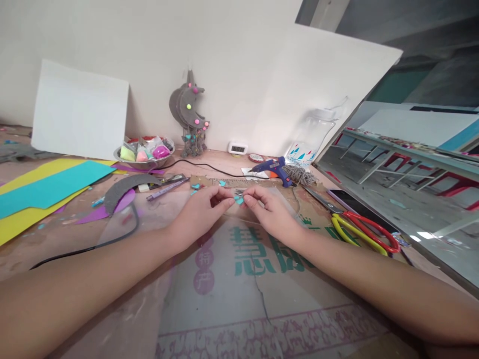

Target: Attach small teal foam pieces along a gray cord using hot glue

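Near the middle of the table, my left hand and my right hand meet with their fingertips pinched on a small turquoise piece. Its exact shape is partly covered by the fingers. Just behind the fingertips lies a small dark item too small to make out. More turquoise bits, one a small cut piece, lie beyond my left hand. A thin grey cord runs down the printed, plastic-covered sheet under my hands.
Behind my hands lies a blue glue gun with a black cable. Scissors and a phone are at right. At left are coloured sheets, a grey curved strip and a metal bowl. A grey moon ornament stands behind.
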{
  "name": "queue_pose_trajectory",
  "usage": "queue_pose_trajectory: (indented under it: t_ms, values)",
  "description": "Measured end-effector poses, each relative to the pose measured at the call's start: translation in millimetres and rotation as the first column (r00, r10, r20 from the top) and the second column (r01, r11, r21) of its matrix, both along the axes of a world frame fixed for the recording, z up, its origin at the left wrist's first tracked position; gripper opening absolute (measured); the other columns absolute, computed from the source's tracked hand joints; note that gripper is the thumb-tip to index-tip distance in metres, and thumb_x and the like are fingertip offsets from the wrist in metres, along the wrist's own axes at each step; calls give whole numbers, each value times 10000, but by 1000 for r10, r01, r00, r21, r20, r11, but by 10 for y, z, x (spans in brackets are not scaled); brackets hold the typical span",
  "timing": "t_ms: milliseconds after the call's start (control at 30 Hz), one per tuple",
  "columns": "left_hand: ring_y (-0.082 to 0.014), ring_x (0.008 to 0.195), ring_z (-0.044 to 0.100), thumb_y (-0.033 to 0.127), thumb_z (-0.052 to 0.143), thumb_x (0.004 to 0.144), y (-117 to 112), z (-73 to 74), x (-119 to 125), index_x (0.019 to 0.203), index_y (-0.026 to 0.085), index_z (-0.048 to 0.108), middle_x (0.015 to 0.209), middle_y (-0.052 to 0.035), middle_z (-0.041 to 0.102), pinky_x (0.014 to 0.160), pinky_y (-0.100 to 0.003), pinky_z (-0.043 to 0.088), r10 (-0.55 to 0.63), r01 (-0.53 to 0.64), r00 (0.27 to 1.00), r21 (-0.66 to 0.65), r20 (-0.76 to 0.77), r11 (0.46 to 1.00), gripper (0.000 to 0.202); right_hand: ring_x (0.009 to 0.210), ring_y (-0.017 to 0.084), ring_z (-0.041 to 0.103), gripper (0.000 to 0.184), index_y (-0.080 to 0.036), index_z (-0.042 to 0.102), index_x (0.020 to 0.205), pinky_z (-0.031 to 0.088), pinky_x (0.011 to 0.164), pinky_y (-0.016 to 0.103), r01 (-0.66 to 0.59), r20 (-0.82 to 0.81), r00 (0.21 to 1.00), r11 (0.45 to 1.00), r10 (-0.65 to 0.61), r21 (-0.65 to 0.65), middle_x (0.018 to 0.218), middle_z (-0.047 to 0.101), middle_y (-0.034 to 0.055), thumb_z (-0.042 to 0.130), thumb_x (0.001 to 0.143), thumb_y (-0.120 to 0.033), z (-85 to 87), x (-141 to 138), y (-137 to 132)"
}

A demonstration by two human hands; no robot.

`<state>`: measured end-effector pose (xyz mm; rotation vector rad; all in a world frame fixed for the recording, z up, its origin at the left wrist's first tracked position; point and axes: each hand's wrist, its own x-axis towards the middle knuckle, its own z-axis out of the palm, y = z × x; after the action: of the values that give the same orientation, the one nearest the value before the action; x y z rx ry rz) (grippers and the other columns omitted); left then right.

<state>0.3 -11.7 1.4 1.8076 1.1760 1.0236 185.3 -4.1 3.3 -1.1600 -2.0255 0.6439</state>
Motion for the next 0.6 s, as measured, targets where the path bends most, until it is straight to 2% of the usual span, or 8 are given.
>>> queue_pose_trajectory:
  t_ms: [167,267,600]
  values:
    - [-128,671,543,309,539,815,0,18,-18,773,197,632,733,23,636,644,-240,409,28,-27,999,47,-26,999,152,713,131,522,204,-182,526,796,393,680,256,9,33,999,1000,-10,19,749,577,3,427,907,-321,12,5,-3]
    - [-130,683,549,303,534,815,-6,27,-16,774,197,633,747,21,645,662,-245,422,26,-23,999,86,-37,996,151,709,130,516,201,-182,524,792,392,674,254,-10,45,999,1000,9,27,743,567,3,423,910,-310,11,4,-4]
    - [-133,720,585,311,539,814,-16,35,-11,831,198,656,801,11,678,683,-245,450,3,-1,1000,63,-22,998,164,678,126,481,168,-180,533,795,378,652,250,-74,117,991,996,68,47,705,526,-7,426,903,-250,-1,-9,-11]
